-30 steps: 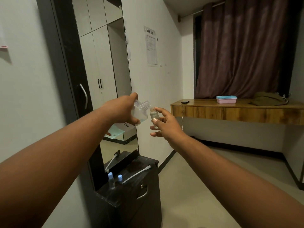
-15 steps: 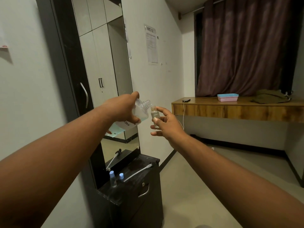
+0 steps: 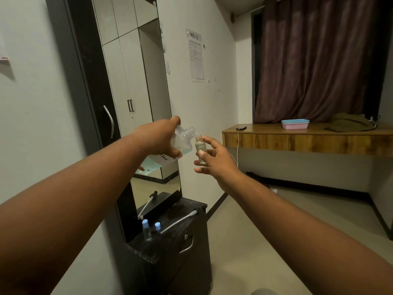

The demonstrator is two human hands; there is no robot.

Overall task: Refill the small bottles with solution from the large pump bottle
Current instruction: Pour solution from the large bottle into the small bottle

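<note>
My left hand (image 3: 158,136) grips the large clear bottle (image 3: 182,141), tilted with its open threaded neck pointing right and a little up; pale blue liquid sits in its lower half and a white label shows under my fingers. My right hand (image 3: 214,159) holds a small uncapped bottle (image 3: 200,149) upright between thumb and fingers, its mouth just under the large bottle's neck. The pump head with its long white tube (image 3: 179,221) lies on the black cabinet (image 3: 170,248) below. Two small blue-capped bottles (image 3: 146,229) stand at the cabinet's back left.
A tall mirror (image 3: 136,103) in a dark frame rises behind the cabinet. To the right runs a wooden shelf (image 3: 308,141) carrying a phone on a cable, a pink and blue box (image 3: 295,124) and folded cloth. A dark curtain hangs behind it.
Both hands and bottles stay together in nearly the same pose; the view has shifted slightly. The large bottle's neck remains over the small bottle's mouth.
</note>
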